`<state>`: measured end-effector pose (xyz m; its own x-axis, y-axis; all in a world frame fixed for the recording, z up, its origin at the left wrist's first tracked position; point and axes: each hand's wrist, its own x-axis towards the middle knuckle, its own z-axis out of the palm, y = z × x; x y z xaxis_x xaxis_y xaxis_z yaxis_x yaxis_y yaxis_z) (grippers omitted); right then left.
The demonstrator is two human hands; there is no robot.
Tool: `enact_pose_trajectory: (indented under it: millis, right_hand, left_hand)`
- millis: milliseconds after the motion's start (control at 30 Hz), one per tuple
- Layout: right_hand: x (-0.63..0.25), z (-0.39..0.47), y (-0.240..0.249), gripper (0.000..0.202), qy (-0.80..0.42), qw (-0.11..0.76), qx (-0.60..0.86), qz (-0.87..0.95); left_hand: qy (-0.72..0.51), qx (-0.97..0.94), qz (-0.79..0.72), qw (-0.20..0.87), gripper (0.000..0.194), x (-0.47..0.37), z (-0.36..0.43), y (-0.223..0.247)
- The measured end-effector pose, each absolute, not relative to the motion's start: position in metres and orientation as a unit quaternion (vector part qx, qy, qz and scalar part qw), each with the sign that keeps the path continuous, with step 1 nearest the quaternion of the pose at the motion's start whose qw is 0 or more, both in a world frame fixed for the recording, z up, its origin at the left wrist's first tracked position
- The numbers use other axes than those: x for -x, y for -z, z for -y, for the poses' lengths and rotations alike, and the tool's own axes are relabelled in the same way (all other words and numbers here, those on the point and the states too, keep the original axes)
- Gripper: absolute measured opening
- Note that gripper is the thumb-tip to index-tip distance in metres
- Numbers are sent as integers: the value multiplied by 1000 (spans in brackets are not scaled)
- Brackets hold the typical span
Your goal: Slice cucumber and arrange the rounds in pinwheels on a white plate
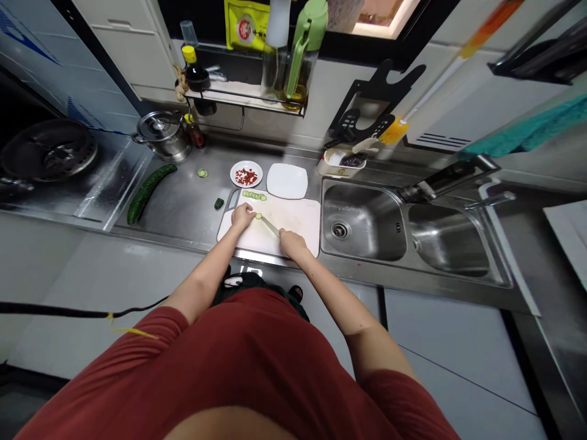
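Note:
My right hand is closed around the handle of a knife, its blade pointing left over the white cutting board. At the blade's tip is a small pale-green cucumber slice. My left hand has its fingers curled, with the fingertips at that slice's left edge. Whatever may lie beneath the left palm is hidden. Above the hands, several cucumber slices form an overlapping row on the board. Left of the board is a dark green cucumber end.
A whole cucumber and a few loose slices lie on the steel counter at left. Behind the board stand a plate of chopped red pieces and a white square plate. A double sink is right, a lidded pot back left.

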<state>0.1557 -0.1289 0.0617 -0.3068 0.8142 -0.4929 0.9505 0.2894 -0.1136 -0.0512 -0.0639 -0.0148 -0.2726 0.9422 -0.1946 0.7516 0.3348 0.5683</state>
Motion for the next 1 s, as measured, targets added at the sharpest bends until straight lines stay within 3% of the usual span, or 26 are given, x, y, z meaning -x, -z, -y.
enact_pose_trajectory:
  millis: [100,300,433,600,800,1000]
  right_hand:
    - [-158,134,-57,31,205,168,-569,-779]
    - [-171,139,-50,30,252,146,-582,-760]
    - [-186,139,-46,27,260,112,-604,-745]
    - [-201,147,-33,27,259,53,-651,-712]
    - [-210,155,-24,27,257,32,-683,-683]
    - [-213,153,-24,28,244,34,-707,-663]
  left_hand:
    - [-191,-561,-768,244,15,49,67,15]
    - [-211,-609,-741,188,30,37,87,13]
    - [-207,-640,-722,164,29,29,98,8]
    - [-206,-621,-734,182,17,25,91,5]
    - [-232,-554,-749,280,9,34,74,7]
    - [-244,-500,-794,244,11,60,52,6]
